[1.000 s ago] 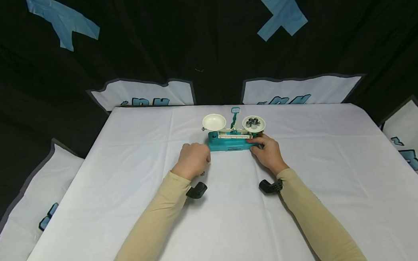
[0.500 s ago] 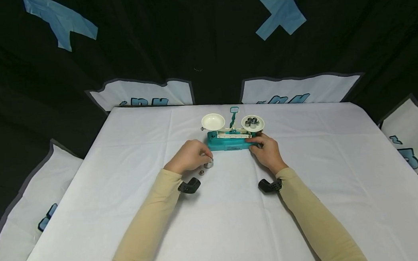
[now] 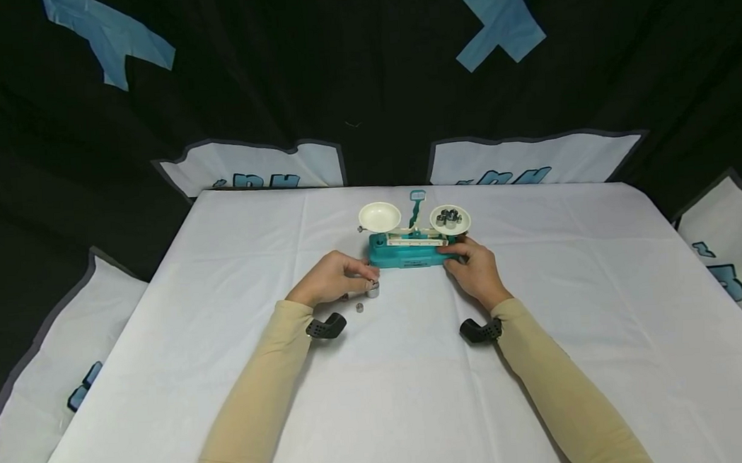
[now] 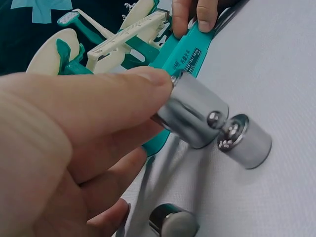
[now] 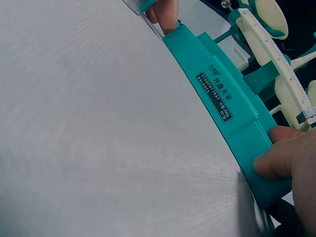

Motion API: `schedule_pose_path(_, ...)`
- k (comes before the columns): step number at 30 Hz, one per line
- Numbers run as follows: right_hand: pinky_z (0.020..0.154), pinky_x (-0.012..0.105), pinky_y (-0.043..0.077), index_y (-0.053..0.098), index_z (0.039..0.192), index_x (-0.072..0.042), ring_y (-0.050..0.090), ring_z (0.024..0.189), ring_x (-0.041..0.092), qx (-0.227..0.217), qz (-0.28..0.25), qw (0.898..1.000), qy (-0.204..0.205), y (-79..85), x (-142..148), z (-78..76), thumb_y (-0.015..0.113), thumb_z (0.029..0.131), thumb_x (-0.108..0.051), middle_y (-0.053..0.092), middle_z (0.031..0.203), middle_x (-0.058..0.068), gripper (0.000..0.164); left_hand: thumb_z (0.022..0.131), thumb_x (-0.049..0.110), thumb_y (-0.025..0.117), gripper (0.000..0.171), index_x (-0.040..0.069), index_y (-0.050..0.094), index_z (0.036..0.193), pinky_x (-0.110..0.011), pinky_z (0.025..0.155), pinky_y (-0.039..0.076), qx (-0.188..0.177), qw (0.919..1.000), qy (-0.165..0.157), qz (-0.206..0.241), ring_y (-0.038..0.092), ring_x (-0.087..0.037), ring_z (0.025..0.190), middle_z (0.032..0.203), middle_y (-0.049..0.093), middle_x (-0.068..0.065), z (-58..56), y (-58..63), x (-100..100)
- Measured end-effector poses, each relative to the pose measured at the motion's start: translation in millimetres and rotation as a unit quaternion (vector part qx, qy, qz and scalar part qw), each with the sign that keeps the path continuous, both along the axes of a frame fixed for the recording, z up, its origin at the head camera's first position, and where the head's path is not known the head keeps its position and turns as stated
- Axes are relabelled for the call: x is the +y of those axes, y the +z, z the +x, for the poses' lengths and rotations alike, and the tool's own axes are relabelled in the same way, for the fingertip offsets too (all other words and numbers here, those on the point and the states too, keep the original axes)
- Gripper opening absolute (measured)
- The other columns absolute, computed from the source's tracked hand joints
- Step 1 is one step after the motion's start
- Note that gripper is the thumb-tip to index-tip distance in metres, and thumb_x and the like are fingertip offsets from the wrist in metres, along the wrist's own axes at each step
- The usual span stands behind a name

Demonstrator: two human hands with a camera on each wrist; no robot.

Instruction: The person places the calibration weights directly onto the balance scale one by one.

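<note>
In the head view my left hand is just in front of the left end of a teal tray balance. Its thumb and fingers pinch the top of a large silver cylindrical weight. A smaller knobbed weight lies right beside it in the left wrist view, and another weight lies below the fingers. My right hand grips the right end of the balance base, thumb on the front face. Several small metal weights sit in the right pan; the left pan holds nothing.
A white cloth covers the table. Black curtains with blue tape hang behind it. The balance's teal upright pointer plate rises between the pans, above the white ruled beam.
My left hand has turned from a closed fist to a pinch and shifted slightly left, bringing the large weight and the small weights beside it into view. My right hand has stayed on the balance.
</note>
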State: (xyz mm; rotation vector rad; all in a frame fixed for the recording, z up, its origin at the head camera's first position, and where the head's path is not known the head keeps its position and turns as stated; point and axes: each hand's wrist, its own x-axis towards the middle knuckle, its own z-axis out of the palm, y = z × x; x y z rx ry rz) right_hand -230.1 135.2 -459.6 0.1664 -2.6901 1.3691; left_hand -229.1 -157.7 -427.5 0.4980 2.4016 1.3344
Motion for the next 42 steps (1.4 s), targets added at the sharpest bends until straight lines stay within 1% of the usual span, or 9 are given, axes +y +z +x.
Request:
schedule_pose_path(7,0.122,0.05,0.037,0.075,0.117,0.0,0.039,0.149,0.042,0.001,-0.002,1.0,-0.002,0.8,0,1.0,0.065,0.092,-0.001,0.048,0.154,0.025,0.027,0.089,0.006,0.073,0.014,0.006,0.081,0.101,-0.046,0.12,0.042,0.003,1.0,0.0,-0.009,0.057,-0.027,0.137,0.116,0.078,-0.009,0.3,1.2,0)
schedule_pose_path(11,0.122,0.05,0.038,0.075,0.117,0.0,0.039,0.149,0.042,0.002,-0.003,1.0,-0.001,0.2,0,0.6,0.065,0.092,-0.001,0.048,0.154,0.025,0.027,0.09,0.008,0.073,0.015,0.006,0.081,0.102,-0.04,0.1,0.054,0.006,0.9997,0.005,-0.025,0.064,-0.025,0.119,0.114,0.078,-0.009,2.0,6.3,-3)
schedule_pose_path(13,0.122,0.05,0.038,0.075,0.117,0.001,0.039,0.149,0.042,0.002,-0.004,1.0,-0.001,0.1,0,0.2,0.065,0.092,0.0,0.047,0.155,0.025,0.027,0.09,0.008,0.073,0.015,0.006,0.081,0.103,-0.038,0.096,0.054,0.009,0.9994,0.012,-0.031,0.064,-0.024,0.116,0.115,0.078,-0.009,2.8,10.3,-6)
schedule_pose_path(15,0.122,0.05,0.037,0.075,0.117,0.001,0.038,0.149,0.042,0.002,-0.007,1.0,0.0,0.3,0,-0.1,0.065,0.092,0.0,0.047,0.155,0.025,0.027,0.091,0.008,0.072,0.015,0.005,0.08,0.103,-0.041,0.099,0.053,0.014,0.9991,0.02,-0.034,0.064,-0.026,0.118,0.116,0.077,-0.01,3.4,14.1,-9)
schedule_pose_path(18,0.123,0.05,0.036,0.075,0.117,0.001,0.038,0.15,0.042,0.002,-0.007,1.0,0.0,0.8,0,-0.6,0.065,0.092,0.0,0.047,0.155,0.025,0.027,0.092,0.008,0.07,0.016,0.005,0.08,0.105,-0.046,0.11,0.049,0.023,0.9987,0.028,-0.036,0.062,-0.027,0.126,0.117,0.077,-0.011,4.0,20.1,-14)
schedule_pose_path(29,0.122,0.05,0.037,0.075,0.117,0.0,0.037,0.15,0.043,-0.003,-0.004,1.0,-0.001,-1.0,0,1.1,0.065,0.092,-0.001,0.046,0.155,0.026,0.028,0.091,0.01,0.069,0.018,0.004,0.079,0.105,-0.052,0.12,0.04,0.036,0.9983,0.037,-0.025,0.055,-0.03,0.139,0.121,0.076,-0.013,4.8,44.3,-31)
schedule_pose_path(32,0.122,0.05,0.037,0.075,0.117,0.0,0.037,0.15,0.042,-0.004,-0.003,1.0,-0.001,-2.3,1,1.3,0.065,0.092,-0.001,0.047,0.155,0.026,0.028,0.092,0.01,0.07,0.017,0.004,0.079,0.105,-0.052,0.121,0.039,0.037,0.9982,0.039,-0.028,0.054,-0.03,0.141,0.122,0.075,-0.012,3.7,53.0,-36)
schedule_pose_path(36,0.122,0.05,0.037,0.075,0.118,0.0,0.037,0.15,0.042,-0.005,-0.004,1.0,-0.003,-2.5,2,1.0,0.065,0.092,-0.001,0.046,0.155,0.026,0.028,0.093,0.009,0.071,0.017,0.004,0.078,0.106,-0.053,0.121,0.038,0.033,0.9977,0.046,-0.037,0.053,-0.029,0.142,0.126,0.074,-0.011,0.6,70.1,-41)
schedule_pose_path(42,0.123,0.051,0.036,0.075,0.117,0.0,0.037,0.15,0.043,0.005,-0.005,1.0,0.001,-1.9,1,-0.1,0.065,0.091,0.0,0.046,0.155,0.027,0.028,0.095,0.007,0.069,0.018,0.0,0.076,0.109,-0.051,0.12,0.04,0.052,0.9964,0.05,-0.044,0.051,-0.029,0.144,0.13,0.071,-0.015,-11.2,96.9,-48)
